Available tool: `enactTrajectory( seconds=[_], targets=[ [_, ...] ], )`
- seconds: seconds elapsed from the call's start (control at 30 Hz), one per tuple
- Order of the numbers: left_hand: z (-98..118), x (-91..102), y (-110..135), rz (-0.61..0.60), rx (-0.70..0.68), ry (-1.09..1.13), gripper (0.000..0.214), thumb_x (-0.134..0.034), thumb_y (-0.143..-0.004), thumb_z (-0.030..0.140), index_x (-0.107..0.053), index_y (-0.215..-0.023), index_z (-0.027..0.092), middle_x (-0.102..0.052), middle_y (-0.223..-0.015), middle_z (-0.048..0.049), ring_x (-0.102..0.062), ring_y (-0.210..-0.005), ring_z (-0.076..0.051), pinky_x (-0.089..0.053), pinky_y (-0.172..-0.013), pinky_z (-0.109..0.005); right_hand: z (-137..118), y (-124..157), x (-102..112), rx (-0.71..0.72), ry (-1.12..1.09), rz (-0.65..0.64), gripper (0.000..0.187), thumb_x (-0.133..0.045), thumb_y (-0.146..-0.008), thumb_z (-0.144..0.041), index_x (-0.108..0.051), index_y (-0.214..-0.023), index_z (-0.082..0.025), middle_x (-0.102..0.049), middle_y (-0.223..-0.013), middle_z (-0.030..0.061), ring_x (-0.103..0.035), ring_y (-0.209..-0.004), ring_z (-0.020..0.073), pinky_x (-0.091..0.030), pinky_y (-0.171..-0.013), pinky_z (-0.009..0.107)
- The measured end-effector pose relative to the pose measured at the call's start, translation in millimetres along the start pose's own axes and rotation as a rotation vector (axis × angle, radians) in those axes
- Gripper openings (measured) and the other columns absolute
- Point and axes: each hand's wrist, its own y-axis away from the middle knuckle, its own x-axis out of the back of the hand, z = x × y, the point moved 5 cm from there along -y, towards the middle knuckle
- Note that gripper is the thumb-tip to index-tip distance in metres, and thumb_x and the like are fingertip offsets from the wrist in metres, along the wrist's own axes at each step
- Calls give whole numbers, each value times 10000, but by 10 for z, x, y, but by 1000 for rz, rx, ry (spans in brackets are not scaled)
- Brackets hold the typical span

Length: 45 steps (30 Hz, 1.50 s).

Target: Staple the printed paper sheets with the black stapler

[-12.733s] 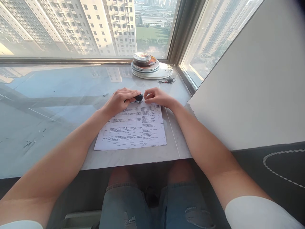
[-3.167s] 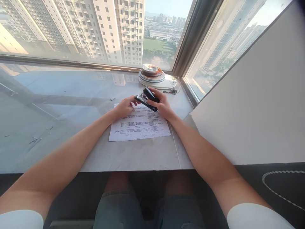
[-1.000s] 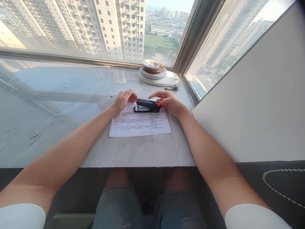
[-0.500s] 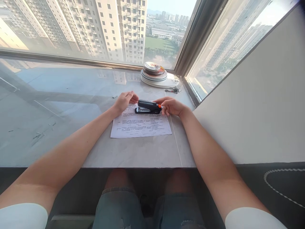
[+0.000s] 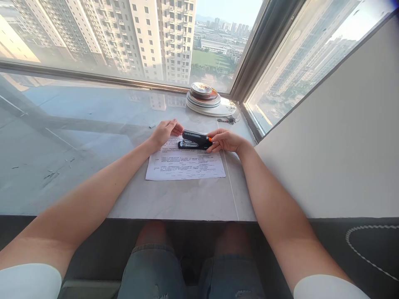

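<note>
Right hand (image 5: pixel 227 141): fingers pinch the orange back end of the long black stapler (image 5: pixel 197 136).
Left hand (image 5: pixel 167 132): fingers loose, near its nose; can't tell if touching; maybe in the way.
Stapler: over the white printed paper (image 5: pixel 187 163), back from the grey worktop's (image 5: pixel 187 201) front edge; likely hard, light; hold its back.
Back right corner: stacked round plates (image 5: pixel 204 109).

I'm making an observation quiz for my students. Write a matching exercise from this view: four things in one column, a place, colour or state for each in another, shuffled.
1. stapler
2. paper
3. plates
4. right hand

A. piled by the window frame
B. at the stapler's rear end
C. white, with dark printed text
D. black, with an orange part

Pairs: 1-D, 2-C, 3-A, 4-B
</note>
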Motion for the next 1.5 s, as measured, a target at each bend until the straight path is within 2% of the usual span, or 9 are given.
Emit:
enactTrajectory(
  seconds=[0.23,0.37,0.47,0.6,0.73,0.83,1.17,1.3,1.5],
  targets=[
    [-38,33,-22,13,26,51,600,-514,-1059,683,-755,-853,173,-809,-948,-132,-758,-891,-224,-618,-932,-402,-14,19,-13,5,25,-65,326,-787,-757,-106,-768,-1082,-118,-816,-940,81,-856,-851,290,-725,-699,307],
    [-36,33,-19,21,26,49,595,-520,-1060,677,-755,-854,170,-804,-931,-134,-763,-878,-226,-617,-935,-420,-15,12,-52,55,144,-24,370,-850,-766,-231,-778,-1118,-144,-791,-848,47,-813,-698,231,-674,-594,299],
    [0,18,3,19,27,47,595,-516,-1066,665,-756,-847,167,-801,-927,-135,-763,-872,-230,-613,-941,-436,-161,56,-93,333,331,158,387,-841,-854,-459,-805,-1124,-184,-768,-802,19,-643,-564,128,-519,-484,252],
    [27,7,21,16,26,38,588,-519,-1070,653,-756,-842,166,-801,-930,-134,-761,-874,-230,-608,-942,-436,-359,184,-203,725,523,336,460,-785,-895,-628,-815,-1170,-261,-787,-1083,55,-628,-810,158,-498,-647,283],
    [23,6,20,18,13,37,593,-518,-1067,660,-753,-841,164,-803,-938,-138,-758,-879,-228,-609,-940,-428,-267,71,-393,680,876,148,593,-964,-713,-544,-823,-1218,-268,-723,-1052,69,-632,-995,255,-533,-870,368],
    [30,1,22,13,8,35,585,-507,-1075,646,-749,-853,161,-806,-945,-136,-759,-886,-224,-612,-944,-421,-191,2,-450,657,987,132,439,-934,-757,-462,-840,-1125,-241,-693,-1018,73,-646,-978,271,-534,-950,416],
    [-25,37,-8,16,103,297,595,-505,-1074,660,-759,-943,138,-809,-977,-177,-795,-948,-283,-631,-996,-474,-326,100,-417,1011,906,465,280,-731,-991,-339,-797,-1262,-367,-768,-1358,38,-670,-1289,299,-538,-1123,529],
    [5,-1,31,-63,222,447,599,-464,-1107,607,-774,-1064,96,-811,-1075,-197,-795,-1050,-285,-616,-1054,-448,-311,43,-415,1211,1123,591,436,-655,-1026,-189,-758,-1332,-482,-754,-1391,-51,-649,-1246,295,-548,-1115,562],
    [-9,-29,45,-67,309,563,491,-452,-1143,469,-759,-1119,86,-798,-1178,-196,-775,-1151,-274,-598,-1112,-426,-285,69,-451,1304,1253,584,619,-605,-1024,-89,-691,-1416,-560,-736,-1398,-106,-604,-1234,291,-575,-1082,545]
  ],
)
